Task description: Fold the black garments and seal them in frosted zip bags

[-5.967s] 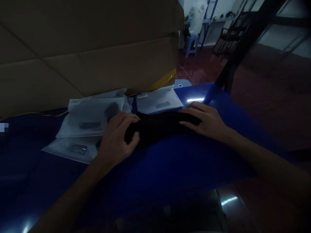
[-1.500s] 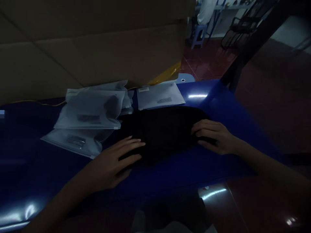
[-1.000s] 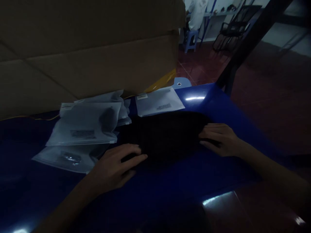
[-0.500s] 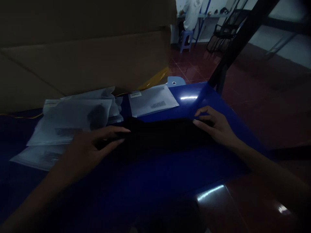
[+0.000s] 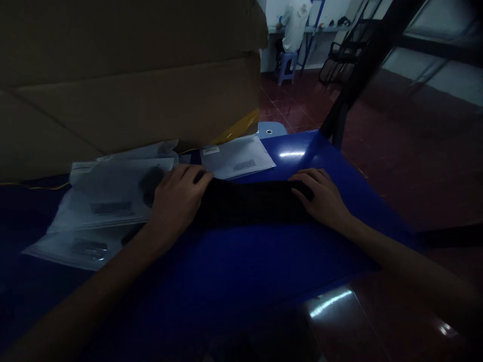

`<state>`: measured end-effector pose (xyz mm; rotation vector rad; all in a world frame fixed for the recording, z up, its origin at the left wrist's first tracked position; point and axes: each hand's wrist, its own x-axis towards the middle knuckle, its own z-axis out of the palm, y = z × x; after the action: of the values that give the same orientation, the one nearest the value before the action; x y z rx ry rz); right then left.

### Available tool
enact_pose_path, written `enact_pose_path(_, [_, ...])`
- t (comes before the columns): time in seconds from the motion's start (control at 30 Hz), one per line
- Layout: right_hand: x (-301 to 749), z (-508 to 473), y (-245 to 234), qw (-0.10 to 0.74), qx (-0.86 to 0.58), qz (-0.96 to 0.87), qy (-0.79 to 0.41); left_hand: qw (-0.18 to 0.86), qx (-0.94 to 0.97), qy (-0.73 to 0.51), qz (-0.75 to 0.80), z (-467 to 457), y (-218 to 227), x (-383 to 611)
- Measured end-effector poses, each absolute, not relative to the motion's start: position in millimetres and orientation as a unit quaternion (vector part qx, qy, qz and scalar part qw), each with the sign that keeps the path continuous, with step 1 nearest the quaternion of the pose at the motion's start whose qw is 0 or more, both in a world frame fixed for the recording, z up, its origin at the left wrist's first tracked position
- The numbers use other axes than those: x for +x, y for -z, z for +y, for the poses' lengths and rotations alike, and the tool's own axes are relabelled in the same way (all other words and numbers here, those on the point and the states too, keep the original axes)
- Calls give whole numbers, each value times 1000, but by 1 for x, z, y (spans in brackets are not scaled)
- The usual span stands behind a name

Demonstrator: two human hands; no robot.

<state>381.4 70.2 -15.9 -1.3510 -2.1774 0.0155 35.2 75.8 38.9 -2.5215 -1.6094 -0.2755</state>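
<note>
A long piece of black cloth (image 5: 252, 202) lies across the blue tabletop (image 5: 241, 266); the dim light hides what kind of item it is. My left hand (image 5: 181, 193) grips its left end, fingers bent over the far edge. At the opposite end, my right hand (image 5: 316, 193) is closed on the cloth, with thumb and fingers at its upper corner. Clear plastic bags (image 5: 113, 193) with printed labels and dark contents lie just left of my left hand. Beyond the cloth is a flat white packet (image 5: 237, 157) with printing on it.
A large cardboard box (image 5: 132, 105) with yellow tape (image 5: 237, 128) stands along the table's far side. A dark metal post (image 5: 362, 80) slants up at the right. Farther back, a person (image 5: 296, 25) sits on a plastic stool (image 5: 288, 65) near a black chair (image 5: 345, 53).
My left hand has moved right and away from me, from pinching the cloth's end to curling over it. My right hand has curled more, and the cloth lies narrower and straighter.
</note>
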Motion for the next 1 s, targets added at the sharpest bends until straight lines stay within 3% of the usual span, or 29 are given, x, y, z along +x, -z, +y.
enact_pose_path(0.13, [380,69,17,265,-514,-815,-33,102,-895,144,-408,48,-25,34])
enact_pose_path(0.33, [375,86,18,253,-460,-846,-90,61,-920,47,-385,35,1,16])
enact_pose_path(0.43, [374,106,10,198,-428,-881,-47,37,-909,36,-413,29,3,17])
enact_pose_path(0.53, [369,116,-4,111,-401,-907,72,9,-904,29,-427,22,-3,21])
enact_pose_path(0.6, [364,112,-10,112,-391,-907,109,-5,-903,33,-428,19,-6,22])
enact_pose_path(0.73, [353,91,-3,186,-373,-909,3,-18,-902,68,-426,16,-2,20])
enact_pose_path(1.0, [365,97,8,127,-393,-909,-60,-55,-898,57,-433,16,4,20])
